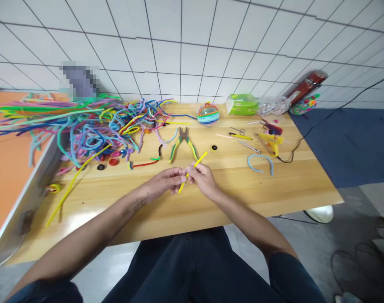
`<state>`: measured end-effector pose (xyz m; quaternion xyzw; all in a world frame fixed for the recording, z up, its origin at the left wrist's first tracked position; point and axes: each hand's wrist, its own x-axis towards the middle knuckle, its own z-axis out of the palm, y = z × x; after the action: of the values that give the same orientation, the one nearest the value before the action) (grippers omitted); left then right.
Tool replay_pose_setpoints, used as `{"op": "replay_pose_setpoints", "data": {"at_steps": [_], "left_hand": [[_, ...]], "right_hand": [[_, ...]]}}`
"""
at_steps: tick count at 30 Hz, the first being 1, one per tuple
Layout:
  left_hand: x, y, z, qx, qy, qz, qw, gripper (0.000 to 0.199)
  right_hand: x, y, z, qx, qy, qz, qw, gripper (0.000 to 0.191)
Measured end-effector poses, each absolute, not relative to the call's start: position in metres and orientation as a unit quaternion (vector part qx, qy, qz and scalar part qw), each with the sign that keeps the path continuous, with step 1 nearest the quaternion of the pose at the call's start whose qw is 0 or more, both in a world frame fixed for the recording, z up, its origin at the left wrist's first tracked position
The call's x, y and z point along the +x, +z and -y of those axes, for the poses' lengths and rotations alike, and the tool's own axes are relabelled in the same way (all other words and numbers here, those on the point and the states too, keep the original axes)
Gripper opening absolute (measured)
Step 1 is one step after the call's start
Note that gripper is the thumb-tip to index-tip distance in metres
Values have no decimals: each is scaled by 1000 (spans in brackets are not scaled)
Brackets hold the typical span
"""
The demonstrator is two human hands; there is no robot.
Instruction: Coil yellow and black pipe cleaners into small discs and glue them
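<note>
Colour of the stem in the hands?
The stem is plain yellow; best seen in the head view, where its upper end sticks out past the fingers.

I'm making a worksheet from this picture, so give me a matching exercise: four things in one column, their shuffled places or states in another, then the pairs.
1. short yellow fuzzy stick
2. metal pliers with green-and-yellow handles
3. light-blue fuzzy stick
4. round multicoloured striped object

A. bent into an arch
B. closest of the four to the white tiled wall
C. between the left hand and right hand
D. lying with handles spread

Pairs: 1-C, 2-D, 3-A, 4-B
</note>
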<state>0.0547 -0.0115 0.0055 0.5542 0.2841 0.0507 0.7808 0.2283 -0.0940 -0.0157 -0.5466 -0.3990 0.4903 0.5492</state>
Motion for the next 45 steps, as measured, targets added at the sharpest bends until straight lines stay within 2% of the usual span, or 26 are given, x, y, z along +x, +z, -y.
{"op": "replay_pose_setpoints", "data": {"at_steps": [6,16,18,21,24,26,28,32,37,42,45], "left_hand": [[48,3,6,652,28,-274,707,47],[44,-2,-2,731,58,-267,625,42],[47,3,-6,745,68,-270,606,42],[52,20,-17,777,93,-290,551,42],[57,44,-30,821,100,-296,478,39],[61,58,-38,845,103,-284,441,36],[66,70,-44,857,113,-267,425,34],[77,80,-56,848,136,-255,444,34],[86,90,-71,826,173,-235,482,30],[85,97,-79,866,215,-262,368,11],[88,93,-75,895,209,-275,281,6]], "right_hand": [[240,-12,97,-551,473,387,568,59],[247,-8,96,-556,452,379,586,55],[251,-3,96,-567,454,402,557,52],[256,18,100,-620,402,504,448,38],[260,50,104,-655,199,616,389,21],[262,71,102,-641,55,675,361,19],[265,86,94,-629,-22,710,317,21],[273,97,72,-620,-6,734,277,16],[286,98,49,-625,11,713,318,12],[295,94,38,-637,-50,716,280,13],[293,91,38,-631,-68,732,247,13]]}}
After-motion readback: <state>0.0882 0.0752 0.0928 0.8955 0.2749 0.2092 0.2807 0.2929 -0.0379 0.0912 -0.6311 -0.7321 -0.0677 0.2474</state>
